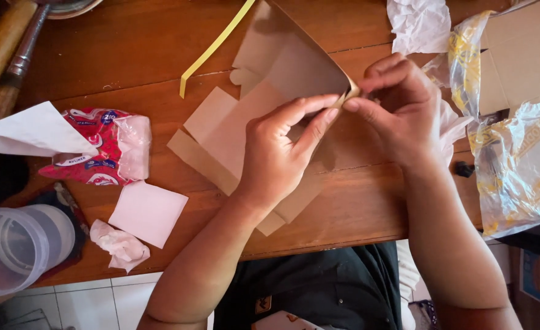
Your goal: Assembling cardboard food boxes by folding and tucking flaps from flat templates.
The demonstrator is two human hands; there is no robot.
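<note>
A flat, unfolded brown cardboard box blank (264, 104) lies across the middle of the wooden table (129, 55), its lower flaps reaching towards the near edge and one corner lifted off the wood at its right end. That raised corner is pinched from both sides: the left hand (276, 156) comes in from below with thumb and forefinger closed on the cardboard tip, and the right hand (398, 107) meets it from the right, its fingertips pressed together on the same tip, so both hands are clamped on the cardboard and touch each other there. Just above the blank a narrow yellow strip (212, 49) runs slantwise towards the far edge. To the left, near the table's left edge, sits a crumpled red-and-white plastic wrapper (96, 156) with a white sheet of paper (29, 131) overlapping its left side. Nearer the front left corner lie a pale pink square of paper (148, 212) and, just beside it, a crumpled wad of tissue (120, 244). A clear plastic container (16, 247) lies on its side at the left corner. At the far edge is another crumpled white paper (419, 24), and along the right edge a cardboard box (520, 55) with a clear yellow-printed plastic bag (517, 165).
</note>
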